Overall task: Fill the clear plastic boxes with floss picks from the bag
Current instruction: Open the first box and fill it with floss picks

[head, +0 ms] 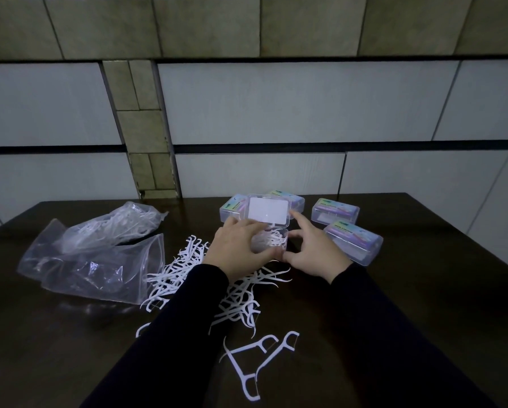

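Now, start from the dark tabletop (394, 290): your landmark is the open box (269, 241) at its middle, hinged lid (268, 212) standing up on its far side. Left of that box lies the bag (99, 251), picks still inside; between bag and box, and nearer you, spreads the loose pile of floss picks (188, 269). Four closed boxes (353, 241) sit behind and right. Your left hand (236, 251) grasps the box, fingers curled round its rim; your right hand (313, 251) pinches its near right corner, forefinger touching the lid. The pile lies nearest your left hand.
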The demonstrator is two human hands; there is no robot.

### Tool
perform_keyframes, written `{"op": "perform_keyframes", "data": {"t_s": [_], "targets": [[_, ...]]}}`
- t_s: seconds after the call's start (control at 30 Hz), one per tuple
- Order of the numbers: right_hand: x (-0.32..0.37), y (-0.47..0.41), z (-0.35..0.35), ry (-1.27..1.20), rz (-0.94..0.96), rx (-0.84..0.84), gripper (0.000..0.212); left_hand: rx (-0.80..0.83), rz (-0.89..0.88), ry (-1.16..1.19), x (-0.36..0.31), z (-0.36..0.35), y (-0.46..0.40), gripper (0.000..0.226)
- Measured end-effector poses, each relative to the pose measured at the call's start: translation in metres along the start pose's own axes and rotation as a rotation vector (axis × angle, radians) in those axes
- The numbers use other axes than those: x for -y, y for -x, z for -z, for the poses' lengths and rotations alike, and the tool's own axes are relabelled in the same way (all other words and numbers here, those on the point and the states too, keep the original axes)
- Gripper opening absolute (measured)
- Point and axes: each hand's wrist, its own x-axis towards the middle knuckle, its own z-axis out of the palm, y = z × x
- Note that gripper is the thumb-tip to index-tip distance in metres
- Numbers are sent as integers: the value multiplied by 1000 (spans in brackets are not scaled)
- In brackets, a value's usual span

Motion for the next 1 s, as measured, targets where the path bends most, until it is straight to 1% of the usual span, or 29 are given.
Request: {"op": "perform_keyframes", "data": {"t_s": [0.07,0.17,0.27,0.33,0.37,0.47,0.53,0.6,0.67,0.73,0.87,0.93,1.0], "targets": [[0,0,0,2,0,0,99,14,-51,-35,0,0,-1,57],[1,1,1,-7,-2,0,98,-58,-73,-41,-4,1,-1,43],[2,2,1,-10,-15,-1,100,-164,41,-126,3,2,-3,36],[2,1,1,7,-25,-5,101,-168,113,-127,9,1,-3,35],[3,1,0,12,-26,-8,102,-159,119,-109,11,0,-3,33],[3,1,0,16,-25,-10,102,-127,79,-95,8,-1,-4,30],[3,2,1,7,-26,-3,101,-162,42,-92,5,-1,-3,29],[3,2,1,-1,-25,3,101,-200,-49,-15,1,1,-3,26],[2,2,1,-7,-14,0,101,-121,-169,62,-2,3,-2,25],[2,2,1,-12,-8,-6,101,-34,-224,39,-4,4,-1,28],[2,2,1,-7,-19,-2,101,-10,-134,-51,0,2,-3,34],[2,2,1,-6,-30,0,101,7,-101,-16,0,2,-2,36],[3,2,1,-2,-37,0,101,-25,-56,16,0,3,-2,40]]}}
